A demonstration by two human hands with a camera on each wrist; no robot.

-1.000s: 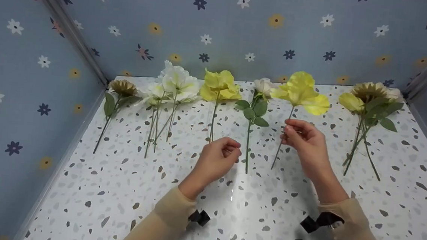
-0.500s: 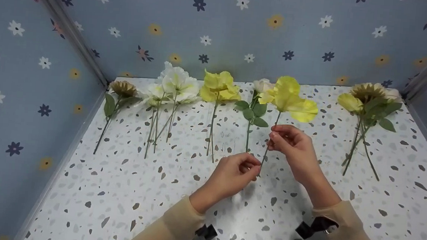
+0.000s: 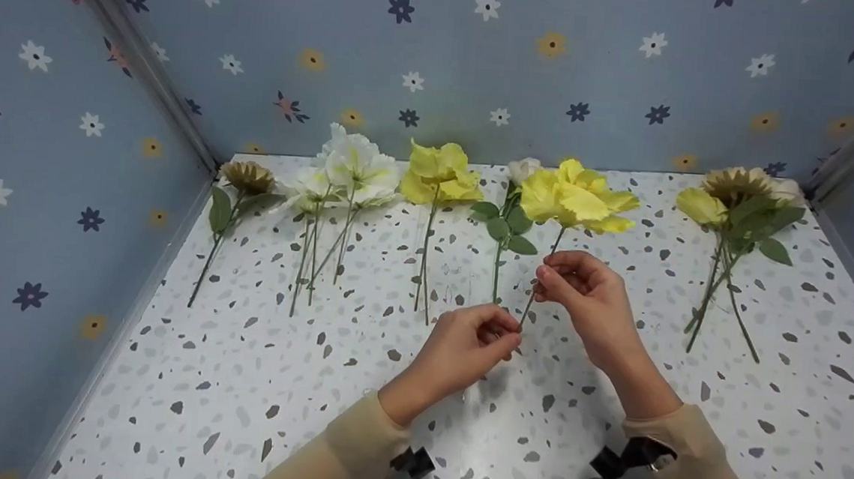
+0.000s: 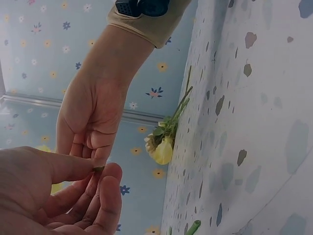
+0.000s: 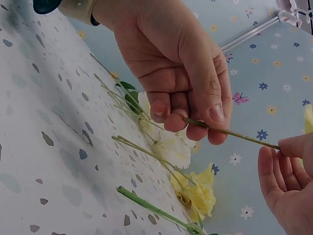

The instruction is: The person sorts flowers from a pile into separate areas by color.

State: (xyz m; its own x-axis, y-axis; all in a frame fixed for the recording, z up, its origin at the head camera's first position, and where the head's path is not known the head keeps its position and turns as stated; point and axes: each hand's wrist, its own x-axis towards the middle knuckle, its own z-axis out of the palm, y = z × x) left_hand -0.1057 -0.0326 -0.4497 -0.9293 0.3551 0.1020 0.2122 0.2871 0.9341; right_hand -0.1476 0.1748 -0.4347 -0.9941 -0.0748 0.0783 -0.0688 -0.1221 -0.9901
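In the head view, a yellow artificial flower is held above the table, its bloom toward the back wall. My right hand pinches its thin stem below the bloom between thumb and fingertips. Lower down, my left hand pinches the stem's end. The right wrist view shows the bare stem running between my left hand and my right hand. Behind the held bloom, a pale rose with green leaves lies on the table, its lower stem partly hidden by my left hand.
Along the back wall lie a brown sunflower-like flower, several white flowers and yellow flowers. A mixed group of flowers lies at the right. Flower-patterned walls enclose the speckled table.
My right hand has brought the yellow flower left and nearer. My left hand has moved right and down to pinch the stem's end. The bloom has since turned, showing its front petals.
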